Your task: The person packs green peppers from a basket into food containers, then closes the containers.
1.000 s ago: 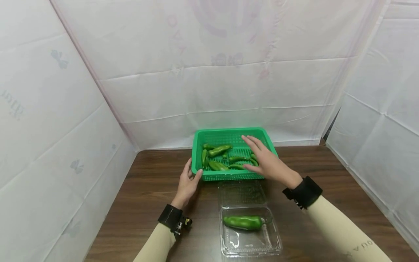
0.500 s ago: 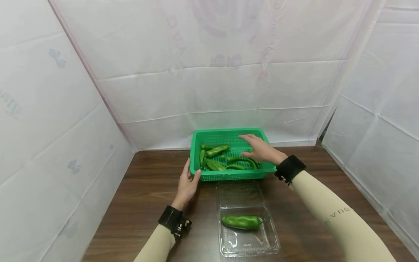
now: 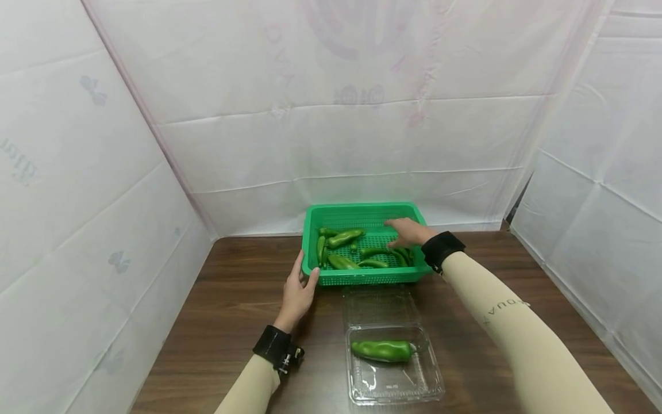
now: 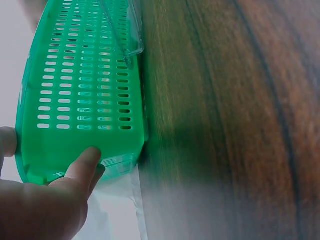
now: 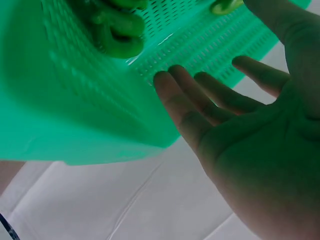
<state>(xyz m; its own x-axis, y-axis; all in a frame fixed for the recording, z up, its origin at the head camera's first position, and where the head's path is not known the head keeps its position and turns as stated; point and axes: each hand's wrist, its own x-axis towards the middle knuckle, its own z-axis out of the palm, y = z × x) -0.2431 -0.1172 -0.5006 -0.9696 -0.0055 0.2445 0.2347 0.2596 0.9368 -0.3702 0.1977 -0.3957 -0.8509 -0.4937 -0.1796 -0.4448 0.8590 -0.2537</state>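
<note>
My left hand [image 3: 299, 293] holds the front left corner of a green plastic basket [image 3: 367, 278], its thumb on one wall and its fingers along the other. In the left wrist view the thumb [image 4: 86, 162] lies against the slotted wall. Several green peppers [image 3: 346, 237] lie in the basket, mostly at the left and front. My right hand [image 3: 407, 231] reaches over the basket's right part with fingers spread and nothing in them. Curved peppers [image 5: 117, 35] show beyond its fingertips in the right wrist view.
A clear plastic clamshell box [image 3: 395, 394] stands with its lid [image 3: 381, 307] folded back in front of the basket. One large green pepper [image 3: 381, 351] lies in it. White sheeting [image 3: 351, 144] walls in the brown wooden table [image 3: 233, 322].
My right hand has moved forward and lower into the right part of the basket. My left hand stays at the corner.
</note>
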